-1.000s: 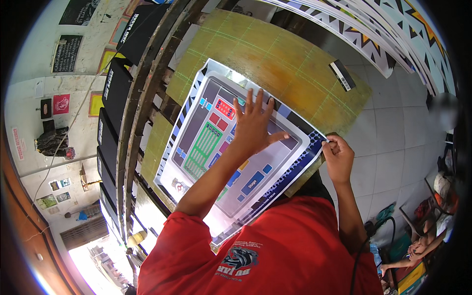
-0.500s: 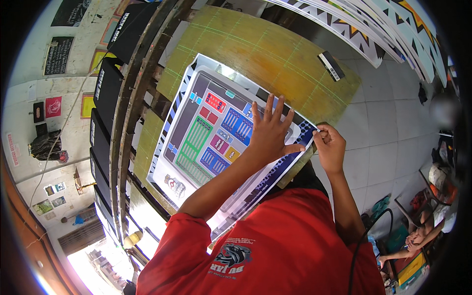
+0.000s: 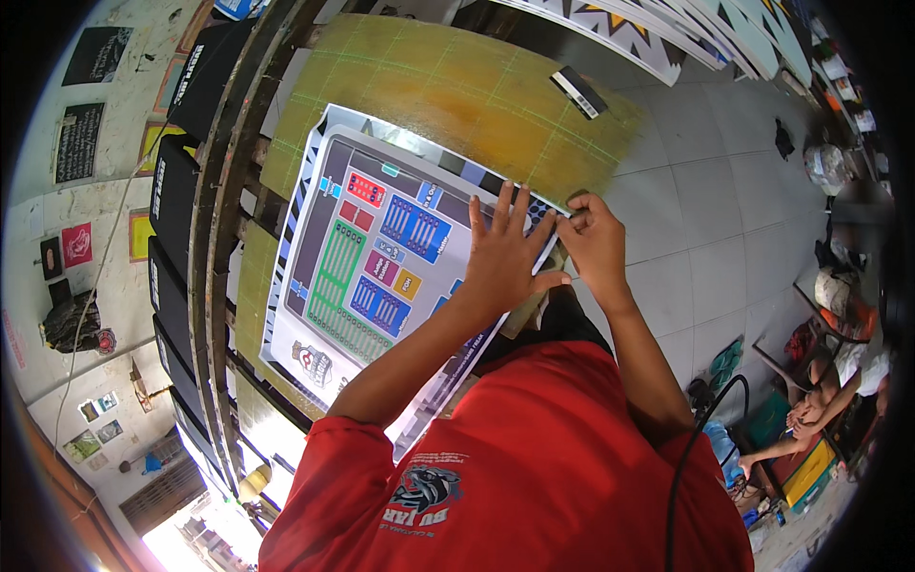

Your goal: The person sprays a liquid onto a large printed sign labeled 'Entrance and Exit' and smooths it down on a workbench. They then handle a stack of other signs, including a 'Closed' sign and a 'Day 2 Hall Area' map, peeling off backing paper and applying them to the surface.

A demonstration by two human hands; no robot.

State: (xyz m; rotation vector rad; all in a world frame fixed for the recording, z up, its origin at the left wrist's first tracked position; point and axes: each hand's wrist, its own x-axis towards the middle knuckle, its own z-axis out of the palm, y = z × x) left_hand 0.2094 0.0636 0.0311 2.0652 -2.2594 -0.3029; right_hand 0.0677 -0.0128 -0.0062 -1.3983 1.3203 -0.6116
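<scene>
A large printed sheet (image 3: 295,253), showing a coloured layout of red, green, blue and purple blocks, lies at a slant on the green cutting mat (image 3: 419,71). My left hand (image 3: 505,253) rests on its right part, palm down with fingers spread. Close beside it, my right hand (image 3: 596,243) has thumb and fingertips pinched at the sheet's right edge near the corner. The exact grip is partly hidden by the fingers. My left forearm covers some of the sheet's lower side.
A small black and white oblong piece (image 3: 578,92) lies near the mat's far right edge. Printed boards (image 3: 658,48) stand at the upper right. Dark metal rails (image 3: 205,257) run along the left, beside black panels (image 3: 174,191). A seated person (image 3: 810,410) is at the right.
The view has shifted, moving the scene leftward. Relative to the sheet, my left hand has slid right toward the corner, nearer my right hand. My right hand remains at that corner, its fingers more curled.
</scene>
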